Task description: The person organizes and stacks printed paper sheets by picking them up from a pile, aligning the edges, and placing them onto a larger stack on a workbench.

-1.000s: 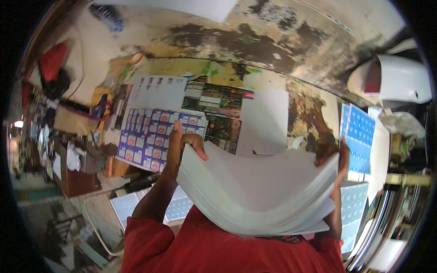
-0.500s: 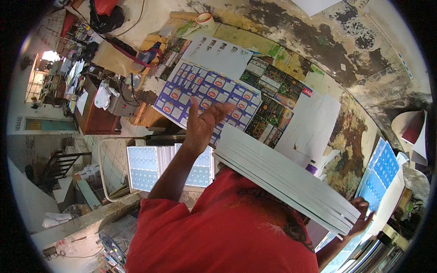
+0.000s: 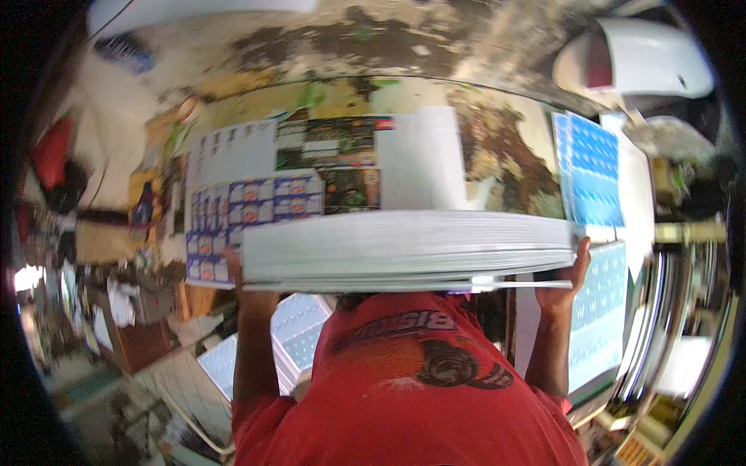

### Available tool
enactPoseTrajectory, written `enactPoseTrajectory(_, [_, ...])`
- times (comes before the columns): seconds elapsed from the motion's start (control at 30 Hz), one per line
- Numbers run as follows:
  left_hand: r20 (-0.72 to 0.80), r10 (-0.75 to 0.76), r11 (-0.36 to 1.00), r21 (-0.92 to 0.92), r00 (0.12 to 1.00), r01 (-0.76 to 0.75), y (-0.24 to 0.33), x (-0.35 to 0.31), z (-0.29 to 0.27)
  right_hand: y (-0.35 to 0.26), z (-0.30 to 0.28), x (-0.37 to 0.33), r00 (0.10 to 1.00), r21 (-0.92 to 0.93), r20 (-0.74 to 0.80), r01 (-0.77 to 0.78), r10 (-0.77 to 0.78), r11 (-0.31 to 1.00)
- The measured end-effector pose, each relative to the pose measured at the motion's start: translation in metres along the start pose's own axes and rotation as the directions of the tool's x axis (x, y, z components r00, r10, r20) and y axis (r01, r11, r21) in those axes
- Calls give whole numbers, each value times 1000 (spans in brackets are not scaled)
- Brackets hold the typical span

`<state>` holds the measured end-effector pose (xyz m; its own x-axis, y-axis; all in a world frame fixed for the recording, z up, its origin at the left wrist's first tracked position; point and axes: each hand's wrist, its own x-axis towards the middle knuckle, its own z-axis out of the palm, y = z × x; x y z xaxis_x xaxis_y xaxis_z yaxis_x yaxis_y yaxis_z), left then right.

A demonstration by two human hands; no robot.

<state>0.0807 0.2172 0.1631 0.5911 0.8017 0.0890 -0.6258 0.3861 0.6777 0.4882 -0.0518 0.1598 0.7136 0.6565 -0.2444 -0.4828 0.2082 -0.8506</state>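
While both hands — left hand [image 3: 235, 264], right hand [image 3: 569, 273] — grip the white sheet stack [image 3: 408, 250], blue-patterned printed sheets [image 3: 594, 167] lie right.

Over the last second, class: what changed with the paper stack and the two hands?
The paper stack, curled a second ago and tilted half a second ago, now lies level, edge-on. The left hand went from its top to its left end. The right hand still grips its right end.

Left hand [image 3: 235, 262] almost wholly hidden behind the thick paper stack [image 3: 404, 250]. Right hand's fingers [image 3: 581, 256] partly covered by its edge. Printed sheets [image 3: 256, 203] on counter blurred, details unreadable.
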Motion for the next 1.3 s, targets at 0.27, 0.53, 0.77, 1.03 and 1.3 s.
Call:
enactPoseTrajectory(0.27, [-194, 242, 723, 690, 951, -43, 6, -15, 41, -36, 71, -48, 998, -465, 9, 64, -68, 883])
enactPoseTrajectory(0.53, [-334, 233, 670, 736, 913, 99, 4, -30, 63, -27, 73, -62, 996, -291, -65, 38, -59, 956])
enactPoseTrajectory(0.77, [-86, 91, 909, 414, 992, -47, 7, -44, 17, -14, 54, -66, 981, -229, 119, 177, -153, 957])
enactPoseTrajectory(1.03, [-262, -149, 906, 349, 954, 237, -15, -96, -52, 18, 34, -91, 959, -316, 200, 257, -201, 913])
enactPoseTrajectory(1.3, [-575, -33, 618, 631, 818, 469, -54, -56, -57, 110, -15, -21, 945, -460, 143, 325, -293, 826])
